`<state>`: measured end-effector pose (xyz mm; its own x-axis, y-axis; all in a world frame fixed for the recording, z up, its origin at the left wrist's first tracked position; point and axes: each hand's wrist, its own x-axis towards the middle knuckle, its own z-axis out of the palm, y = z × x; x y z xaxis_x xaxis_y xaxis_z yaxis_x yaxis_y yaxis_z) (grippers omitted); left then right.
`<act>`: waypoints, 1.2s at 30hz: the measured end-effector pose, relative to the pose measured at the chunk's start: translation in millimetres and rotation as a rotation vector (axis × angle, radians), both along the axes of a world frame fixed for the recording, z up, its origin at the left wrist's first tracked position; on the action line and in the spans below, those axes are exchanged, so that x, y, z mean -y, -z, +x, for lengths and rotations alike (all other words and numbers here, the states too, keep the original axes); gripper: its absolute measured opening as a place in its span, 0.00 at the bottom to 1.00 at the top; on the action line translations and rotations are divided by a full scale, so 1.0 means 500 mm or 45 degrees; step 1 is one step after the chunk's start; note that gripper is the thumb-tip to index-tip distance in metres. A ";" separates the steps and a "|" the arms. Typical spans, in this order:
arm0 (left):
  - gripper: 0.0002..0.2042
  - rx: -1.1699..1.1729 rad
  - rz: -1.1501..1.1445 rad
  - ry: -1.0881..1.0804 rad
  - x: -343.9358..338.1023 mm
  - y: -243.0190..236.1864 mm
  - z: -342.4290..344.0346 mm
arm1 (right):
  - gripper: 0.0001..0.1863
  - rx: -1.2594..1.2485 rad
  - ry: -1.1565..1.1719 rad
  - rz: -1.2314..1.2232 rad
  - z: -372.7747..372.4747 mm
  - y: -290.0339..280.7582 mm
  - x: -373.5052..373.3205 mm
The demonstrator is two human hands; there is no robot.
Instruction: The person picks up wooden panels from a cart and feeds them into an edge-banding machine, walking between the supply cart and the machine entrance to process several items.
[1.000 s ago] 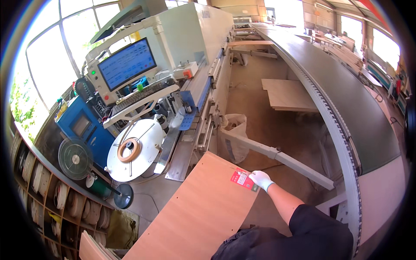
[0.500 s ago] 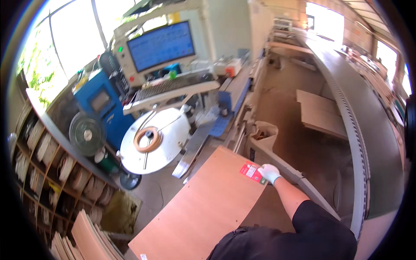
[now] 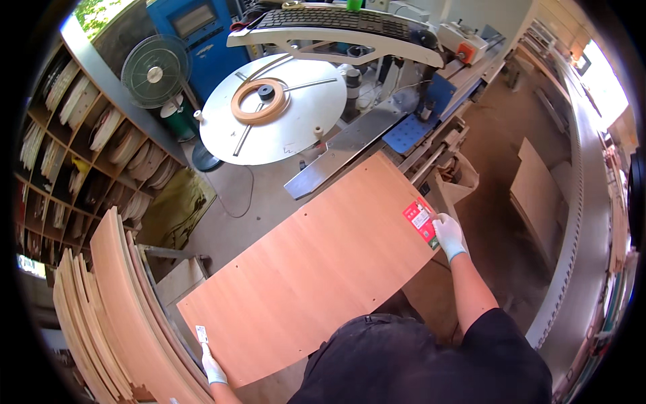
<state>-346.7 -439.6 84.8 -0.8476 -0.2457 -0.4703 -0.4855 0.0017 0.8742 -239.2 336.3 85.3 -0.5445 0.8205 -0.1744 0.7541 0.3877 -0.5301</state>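
A long wood-grain panel (image 3: 303, 269) with small holes along its edges lies flat across the front of my body. My right hand (image 3: 449, 236), in a white glove, grips its right end beside a red and white label (image 3: 420, 222). My left hand (image 3: 213, 367), also gloved in white, holds the panel's near left corner, close to a small white sticker (image 3: 201, 334). Fingers of both hands are partly hidden under the board. The panel's far right end comes close to the machine's metal guide (image 3: 346, 145).
Several upright boards (image 3: 121, 296) stand at my left, near a shelf rack (image 3: 87, 148) filled with edging rolls. Ahead are a round white turntable (image 3: 303, 87) carrying a brown coil (image 3: 258, 102), a fan (image 3: 155, 73) and a keyboard (image 3: 336, 21). A long conveyor (image 3: 599, 222) runs along the right.
My view has tipped downward, and the monitor has left it. My left hand has come into sight at the panel's left end. The right hand stays on the label end.
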 end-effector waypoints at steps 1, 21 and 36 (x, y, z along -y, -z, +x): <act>0.28 0.139 0.074 -0.049 -0.009 -0.009 0.030 | 0.20 0.004 -0.028 -0.015 -0.007 -0.003 -0.009; 0.35 0.265 -0.025 -0.518 -0.205 0.023 0.236 | 0.12 -0.457 -0.048 -0.105 -0.048 0.029 -0.201; 0.33 0.314 -0.106 -0.464 -0.380 0.019 0.229 | 0.11 -0.895 0.238 -0.225 -0.061 0.056 -0.391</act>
<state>-232.4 -249.6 75.1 -0.5640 -0.5528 -0.6134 -0.6613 -0.1426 0.7365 -269.6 531.8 57.5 -0.4308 0.9021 0.0254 0.2595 0.1507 -0.9539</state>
